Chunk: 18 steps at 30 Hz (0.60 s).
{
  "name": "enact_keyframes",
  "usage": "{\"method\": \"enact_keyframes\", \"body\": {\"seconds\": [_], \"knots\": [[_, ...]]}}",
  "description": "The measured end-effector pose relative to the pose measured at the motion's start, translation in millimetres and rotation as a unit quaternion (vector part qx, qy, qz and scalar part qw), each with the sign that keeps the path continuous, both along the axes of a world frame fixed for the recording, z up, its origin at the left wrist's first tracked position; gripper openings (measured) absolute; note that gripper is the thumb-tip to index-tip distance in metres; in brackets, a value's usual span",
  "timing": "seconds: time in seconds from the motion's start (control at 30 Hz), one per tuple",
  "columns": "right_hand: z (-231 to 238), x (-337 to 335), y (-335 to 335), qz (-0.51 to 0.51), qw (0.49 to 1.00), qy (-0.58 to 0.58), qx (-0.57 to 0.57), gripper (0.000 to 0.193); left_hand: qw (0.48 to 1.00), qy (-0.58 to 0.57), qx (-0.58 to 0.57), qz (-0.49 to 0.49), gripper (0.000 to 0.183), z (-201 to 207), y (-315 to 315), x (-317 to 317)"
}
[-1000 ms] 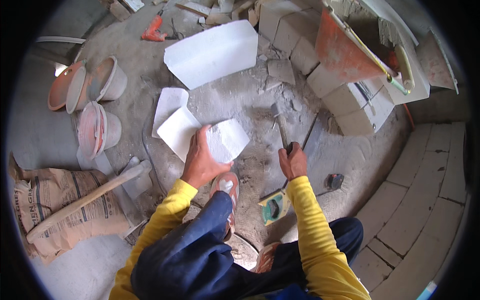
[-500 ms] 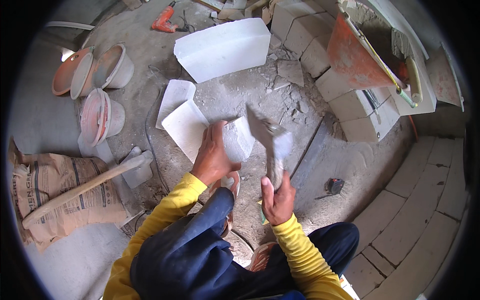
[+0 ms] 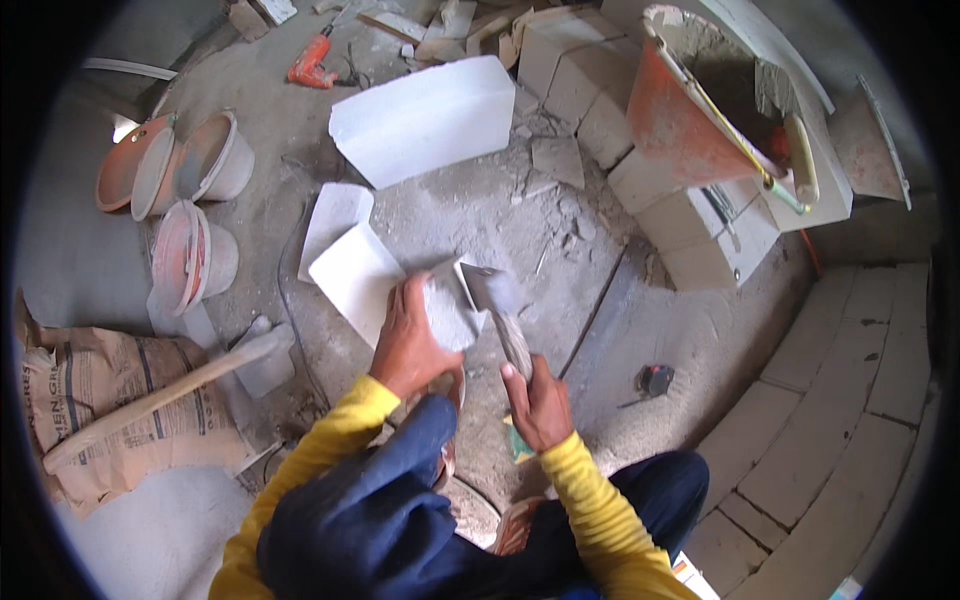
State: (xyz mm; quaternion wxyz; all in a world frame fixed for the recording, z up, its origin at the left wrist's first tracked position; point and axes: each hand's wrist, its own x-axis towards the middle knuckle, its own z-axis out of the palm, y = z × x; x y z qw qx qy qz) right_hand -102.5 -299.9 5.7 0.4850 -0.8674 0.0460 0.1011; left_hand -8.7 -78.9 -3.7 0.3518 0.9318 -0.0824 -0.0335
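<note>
My left hand (image 3: 408,342) grips a small piece of pale building block (image 3: 450,316), its fingers over the top and side. The face turned to me is rough and grey. In my right hand (image 3: 541,404), the fingers wrap round the wooden handle of a hammer (image 3: 513,343) with a blade-like metal head, partly blurred. The head's narrow end meets the right edge of the block piece, as far as the view shows. Beyond my left hand, two white block pieces (image 3: 357,275) lie on the floor.
A large white block (image 3: 425,122) lies ahead. Stacked blocks (image 3: 690,232) and an orange mortar bucket (image 3: 680,110) stand far right. Buckets (image 3: 215,160), a paper sack (image 3: 130,420) and a wooden-handled tool (image 3: 170,395) are left. A tape measure (image 3: 656,380) and red drill (image 3: 313,62) lie on the floor.
The hammer head has swung down and left onto the block piece's edge. My left hand still holds the piece, and the whole view has shifted slightly.
</note>
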Motion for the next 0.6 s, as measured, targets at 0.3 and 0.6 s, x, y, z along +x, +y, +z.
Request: {"method": "enact_keyframes", "body": {"seconds": [0.3,0.6], "knots": [[-1.3,1.3,4.0,0.045,0.997,0.003,-0.067,0.040,1.000,-0.002,0.002,-0.002,0.108,6.2,-4.1,-18.9],[25.4,0.9,11.5,0.004,1.000,0.009,0.024,0.034,0.998,-0.050,0.011,-0.026,0.108,3.2,1.8,-20.1]]}}
